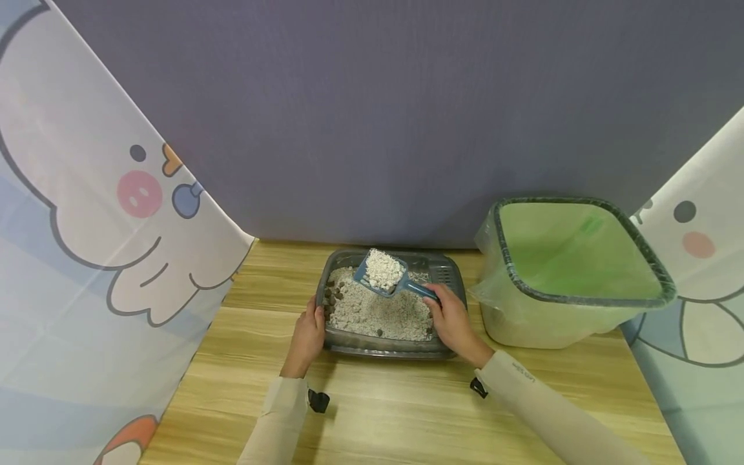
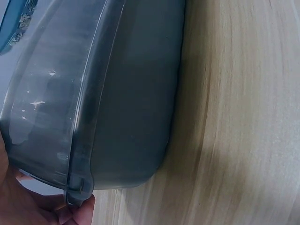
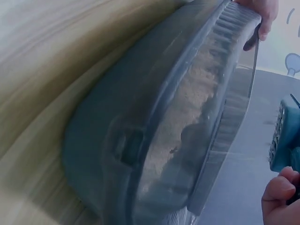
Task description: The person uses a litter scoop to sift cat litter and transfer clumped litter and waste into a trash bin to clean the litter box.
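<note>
A dark grey litter box (image 1: 383, 347) sits on the wooden table, partly filled with pale, grainy litter (image 1: 378, 316). Dark brown clumps (image 1: 332, 294) lie mostly along its left side. My left hand (image 1: 308, 332) grips the left end of the box; in the left wrist view its fingers (image 2: 83, 212) curl under the rim. Over the box, my right hand (image 1: 453, 320) holds a blue litter scoop (image 1: 418, 289) by its handle. Pale litter (image 1: 382, 270) is heaped on the scoop's head, which points up and left. The right wrist view shows the scoop (image 3: 282, 140) raised above the rim.
To the right of the box stands a pale green bin (image 1: 523, 323) with a dark marbled rim and a clear plastic bag over it. A dark grey panel (image 1: 372, 129) rises behind the table (image 1: 378, 407). Cartoon-printed cloths (image 1: 87, 290) hang at both sides.
</note>
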Available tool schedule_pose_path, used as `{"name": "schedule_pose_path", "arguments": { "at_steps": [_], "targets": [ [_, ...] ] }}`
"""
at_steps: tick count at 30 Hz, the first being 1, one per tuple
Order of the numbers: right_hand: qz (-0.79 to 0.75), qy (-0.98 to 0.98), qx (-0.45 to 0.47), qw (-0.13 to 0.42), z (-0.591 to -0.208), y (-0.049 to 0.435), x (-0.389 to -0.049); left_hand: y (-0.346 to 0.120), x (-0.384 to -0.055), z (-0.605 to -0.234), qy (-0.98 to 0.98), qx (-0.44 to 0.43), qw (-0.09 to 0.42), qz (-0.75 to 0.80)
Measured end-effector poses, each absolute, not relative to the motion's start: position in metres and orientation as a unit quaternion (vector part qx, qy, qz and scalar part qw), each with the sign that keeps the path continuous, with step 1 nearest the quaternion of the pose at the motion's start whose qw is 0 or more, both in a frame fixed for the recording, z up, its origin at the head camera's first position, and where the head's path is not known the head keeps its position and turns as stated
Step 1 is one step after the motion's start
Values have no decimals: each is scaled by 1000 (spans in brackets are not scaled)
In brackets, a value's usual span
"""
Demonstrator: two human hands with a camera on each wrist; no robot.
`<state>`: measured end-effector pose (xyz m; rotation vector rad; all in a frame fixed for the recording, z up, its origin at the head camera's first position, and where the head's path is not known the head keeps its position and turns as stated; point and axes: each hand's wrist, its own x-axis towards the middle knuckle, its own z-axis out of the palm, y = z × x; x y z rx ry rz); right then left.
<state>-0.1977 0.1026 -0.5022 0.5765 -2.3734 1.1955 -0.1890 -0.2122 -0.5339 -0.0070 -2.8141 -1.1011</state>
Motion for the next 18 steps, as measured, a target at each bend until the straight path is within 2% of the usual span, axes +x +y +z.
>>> {"name": "schedule_pose_path", "arguments": {
  "at_steps": [8,18],
  "targets": [
    [448,-843,189,232,-499,105,-198,-214,-190,-533,-928,-9,69,-365],
    [463,-843,160,224,-502,105,-195,-213,-190,-535,-933,-5,66,-353]
  ]
}}
